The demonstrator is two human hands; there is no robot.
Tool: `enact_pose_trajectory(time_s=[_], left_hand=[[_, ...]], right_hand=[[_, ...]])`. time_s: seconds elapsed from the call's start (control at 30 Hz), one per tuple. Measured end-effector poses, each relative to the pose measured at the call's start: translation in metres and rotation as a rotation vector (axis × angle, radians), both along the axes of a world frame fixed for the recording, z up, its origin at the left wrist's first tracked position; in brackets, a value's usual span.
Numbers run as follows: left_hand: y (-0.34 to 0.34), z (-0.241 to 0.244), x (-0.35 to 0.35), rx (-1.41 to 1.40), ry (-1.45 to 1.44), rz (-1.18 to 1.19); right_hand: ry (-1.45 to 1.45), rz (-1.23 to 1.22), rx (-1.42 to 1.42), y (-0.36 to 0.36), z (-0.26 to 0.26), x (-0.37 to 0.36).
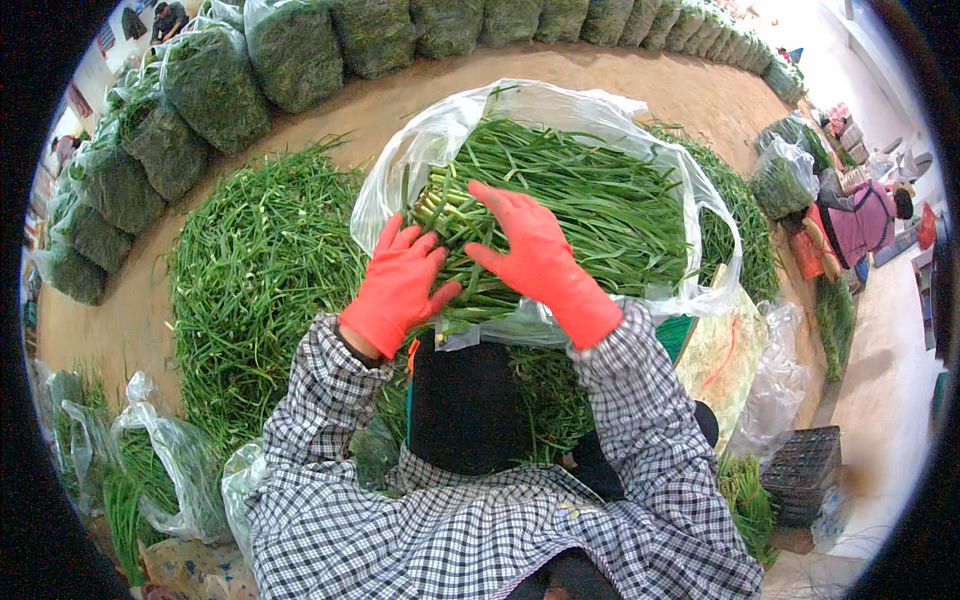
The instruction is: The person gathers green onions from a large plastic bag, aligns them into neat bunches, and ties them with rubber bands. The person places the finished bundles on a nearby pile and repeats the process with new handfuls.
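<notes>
A clear plastic bag lies spread wide before me, with a thick layer of long green leafy stalks, which look like garlic chives, in it. Their pale cut ends point left. My left hand, in an orange-red rubber glove, is at those ends, fingers spread and fingertips against the stalks. In a matching glove, my right hand is over the stalks with thumb and fingers apart. Neither hand is closed around anything, though the leaves partly hide the left fingertips.
Loose green leaves are heaped to the left. Filled bags line the far side. A pale board, crumpled plastic and a black crate are at right. Another person sits farther right.
</notes>
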State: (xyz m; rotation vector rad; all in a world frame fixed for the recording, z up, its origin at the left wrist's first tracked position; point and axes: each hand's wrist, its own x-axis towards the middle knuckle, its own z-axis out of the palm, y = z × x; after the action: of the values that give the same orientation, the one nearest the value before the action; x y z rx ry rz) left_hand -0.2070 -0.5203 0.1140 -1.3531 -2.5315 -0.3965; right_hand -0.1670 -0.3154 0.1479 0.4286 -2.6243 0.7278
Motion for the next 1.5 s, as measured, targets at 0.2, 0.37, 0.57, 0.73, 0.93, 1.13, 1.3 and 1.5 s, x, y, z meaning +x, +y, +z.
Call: enact_pose_trajectory(time_s=[0.2, 0.37, 0.57, 0.73, 0.93, 1.13, 1.3, 1.5], left_hand=[[0.002, -0.001, -0.004, 0.039, -0.033, -0.029], [0.001, -0.007, 0.007, 0.045, 0.029, 0.008], [0.0, -0.01, 0.023, 0.063, -0.027, 0.112], [-0.007, -0.016, 0.03, 0.146, -0.031, 0.136], [0.009, 0.034, 0.021, 0.474, 0.016, 0.086], [0.089, 0.076, -0.042, 0.414, -0.225, -0.127], [0.122, -0.016, -0.123, -0.062, 0.065, 0.133], [0.123, -0.026, -0.101, -0.081, -0.155, -0.011]], right_hand=[[-0.365, -0.03, 0.282, 0.0, -0.007, -0.051], [-0.432, 0.029, 0.377, -0.022, -0.001, -0.077], [-0.42, -0.037, 0.514, -0.041, -0.007, -0.072], [-0.271, -0.109, 0.381, -0.057, -0.031, -0.054], [-0.33, 0.097, 0.214, -0.031, -0.021, -0.059], [-0.377, -0.015, -0.539, 0.095, 0.017, -0.099], [-0.341, -0.266, -0.193, 0.134, -0.005, -0.138], [-0.551, -0.14, 0.189, 0.155, -0.037, -0.164]])
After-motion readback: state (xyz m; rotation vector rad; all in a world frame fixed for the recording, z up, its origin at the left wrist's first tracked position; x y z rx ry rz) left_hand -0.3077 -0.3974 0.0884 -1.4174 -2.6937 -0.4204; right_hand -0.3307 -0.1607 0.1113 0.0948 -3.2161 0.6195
